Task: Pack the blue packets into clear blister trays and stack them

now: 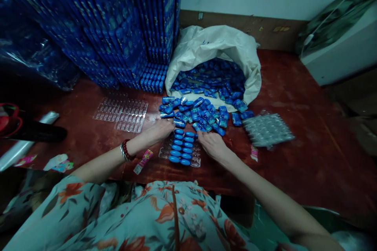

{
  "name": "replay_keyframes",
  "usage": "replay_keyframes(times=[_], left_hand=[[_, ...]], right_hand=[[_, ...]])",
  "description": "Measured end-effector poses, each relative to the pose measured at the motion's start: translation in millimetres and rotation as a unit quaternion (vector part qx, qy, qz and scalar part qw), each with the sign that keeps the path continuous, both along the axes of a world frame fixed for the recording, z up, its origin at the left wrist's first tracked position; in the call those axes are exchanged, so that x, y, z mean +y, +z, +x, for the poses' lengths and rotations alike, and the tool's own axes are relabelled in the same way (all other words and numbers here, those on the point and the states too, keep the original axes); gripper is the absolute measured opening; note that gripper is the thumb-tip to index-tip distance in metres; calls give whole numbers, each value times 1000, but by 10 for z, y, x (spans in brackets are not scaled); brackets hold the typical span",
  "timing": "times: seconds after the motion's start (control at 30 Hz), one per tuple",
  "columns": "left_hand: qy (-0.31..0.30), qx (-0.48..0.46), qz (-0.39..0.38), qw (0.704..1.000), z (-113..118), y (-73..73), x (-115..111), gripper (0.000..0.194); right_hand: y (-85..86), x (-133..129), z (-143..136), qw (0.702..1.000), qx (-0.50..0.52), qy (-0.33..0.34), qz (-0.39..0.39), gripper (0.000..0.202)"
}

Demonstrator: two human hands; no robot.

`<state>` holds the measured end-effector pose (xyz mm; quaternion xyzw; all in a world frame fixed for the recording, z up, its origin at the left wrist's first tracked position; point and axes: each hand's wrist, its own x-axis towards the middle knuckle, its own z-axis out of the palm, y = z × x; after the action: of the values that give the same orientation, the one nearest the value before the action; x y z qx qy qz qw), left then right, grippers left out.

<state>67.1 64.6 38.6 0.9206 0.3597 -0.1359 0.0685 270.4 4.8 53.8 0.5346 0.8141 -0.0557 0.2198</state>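
Observation:
Two columns of small blue oval containers [186, 150] sit in the middle of a clear plastic blister tray [195, 161] near the table's front edge. The tray's outer pockets hold no blue containers. My left hand [165, 128], a beaded bracelet at its wrist, is closed at the tray's far left, beside the loose pile; what its fingertips hold is hidden. At the far right end of the columns my right hand [212, 143] is closed, with a small blue container at its fingertips. Just beyond both hands lies a pile of blue-wrapped containers [203, 111].
A white sack [218, 39] full of blue containers opens toward me. Clear trays [122, 113] lie left, and a tray stack [268, 129] stands right. Tall stacks of filled blue packs [118, 31] rise at back left. A black bottle [44, 131] lies far left.

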Motion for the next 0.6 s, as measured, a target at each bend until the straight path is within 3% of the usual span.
replay_keyframes(times=[0.13, 0.23, 0.37, 0.47, 0.53, 0.6], left_hand=[[36, 12, 16, 999, 96, -60, -202, 26], [54, -13, 28, 998, 74, -111, -234, 27], [45, -108, -45, 992, -196, -84, -75, 21], [27, -210, -134, 968, -435, 18, 65, 41], [44, -270, -150, 950, -474, 82, 147, 40], [78, -267, -130, 952, -367, 102, 223, 28]], right_hand=[[-79, 4, 27, 1000, 26, -8, 11, 24], [-179, -15, 70, 997, 65, -35, 28, 25], [-191, -46, 170, 991, 109, -69, 31, 36], [-102, -11, 272, 982, 163, -85, 40, 34], [-56, 97, 284, 969, 216, -98, 73, 32], [-55, 284, 200, 956, 256, -96, 108, 31]])
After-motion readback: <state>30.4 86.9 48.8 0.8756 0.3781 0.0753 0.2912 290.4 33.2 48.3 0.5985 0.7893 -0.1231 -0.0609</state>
